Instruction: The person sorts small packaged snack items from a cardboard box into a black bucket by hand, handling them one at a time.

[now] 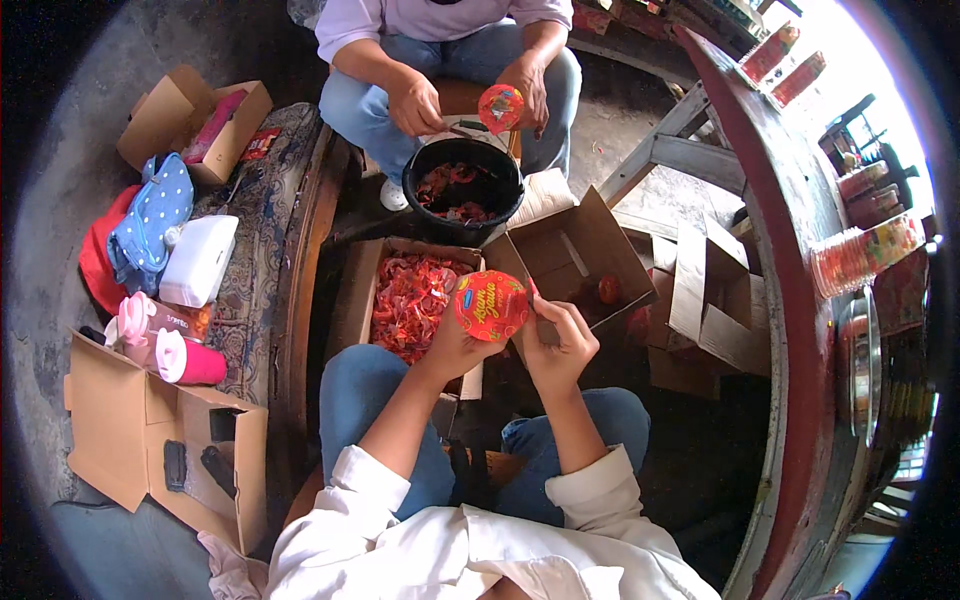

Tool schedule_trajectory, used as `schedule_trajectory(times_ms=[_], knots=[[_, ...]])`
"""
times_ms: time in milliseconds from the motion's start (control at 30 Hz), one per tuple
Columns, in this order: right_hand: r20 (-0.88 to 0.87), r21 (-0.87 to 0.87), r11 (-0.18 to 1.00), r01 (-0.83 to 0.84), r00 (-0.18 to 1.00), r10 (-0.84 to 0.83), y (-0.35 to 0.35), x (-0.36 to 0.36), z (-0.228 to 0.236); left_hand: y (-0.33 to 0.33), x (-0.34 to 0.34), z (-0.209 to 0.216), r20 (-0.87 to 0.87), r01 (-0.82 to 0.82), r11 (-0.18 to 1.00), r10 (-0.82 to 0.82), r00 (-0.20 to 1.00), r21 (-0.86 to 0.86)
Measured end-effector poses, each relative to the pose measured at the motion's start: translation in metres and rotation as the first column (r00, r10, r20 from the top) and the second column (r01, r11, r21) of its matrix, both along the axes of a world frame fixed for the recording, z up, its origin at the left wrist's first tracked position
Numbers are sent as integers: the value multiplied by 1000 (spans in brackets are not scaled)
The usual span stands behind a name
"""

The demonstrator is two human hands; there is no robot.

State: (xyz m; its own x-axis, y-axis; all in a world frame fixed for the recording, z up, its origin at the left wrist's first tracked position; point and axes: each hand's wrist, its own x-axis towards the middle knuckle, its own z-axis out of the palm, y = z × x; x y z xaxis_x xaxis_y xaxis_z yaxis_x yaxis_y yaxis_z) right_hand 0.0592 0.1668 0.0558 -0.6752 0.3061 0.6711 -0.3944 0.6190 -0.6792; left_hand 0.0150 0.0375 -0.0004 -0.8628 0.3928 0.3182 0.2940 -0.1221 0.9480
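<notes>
My left hand (455,352) holds a plastic cup by its side, its round red printed lid (491,306) tilted up toward me. At the lid's right edge, my right hand (560,345) is closed in a pinch; a thin dark item shows at its fingertips, too small to name. Below the cup, an open cardboard box (378,262) is heaped with red and clear plastic trimmings (415,305). To the right of it stands another open carton (600,245) with a small red piece (609,289) inside.
Opposite me, a person (440,60) holds a similar red-lidded cup (500,107) and a thin tool over a black bucket (462,225) of trimmings. Stacked cups (868,252) lie on the wooden table (745,150) at right. On the left bench are a pink tumbler (200,362) and an open carton (115,425).
</notes>
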Motion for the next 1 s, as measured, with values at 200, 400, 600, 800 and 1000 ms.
schedule_trajectory(times_ms=[200,400,600,800,1000], knots=[[16,-25,998,-62,998,62,-1,-5,-2,-6,-1,-3,85,39,997,-44,995,65],[40,-78,995,-67,997,71,0,-4,-8,-3,-1,7,141,-4,999,-3,990,53],[50,-63,994,-85,995,88,0,-4,-5,-8,-4,6,92,-27,999,23,996,44],[37,-83,995,-63,997,66,-2,-5,-5,-9,-5,2,35,-2,1000,2,999,-23],[39,-60,997,-57,997,59,-1,-4,-5,-9,-5,2,105,67,998,-67,992,4]])
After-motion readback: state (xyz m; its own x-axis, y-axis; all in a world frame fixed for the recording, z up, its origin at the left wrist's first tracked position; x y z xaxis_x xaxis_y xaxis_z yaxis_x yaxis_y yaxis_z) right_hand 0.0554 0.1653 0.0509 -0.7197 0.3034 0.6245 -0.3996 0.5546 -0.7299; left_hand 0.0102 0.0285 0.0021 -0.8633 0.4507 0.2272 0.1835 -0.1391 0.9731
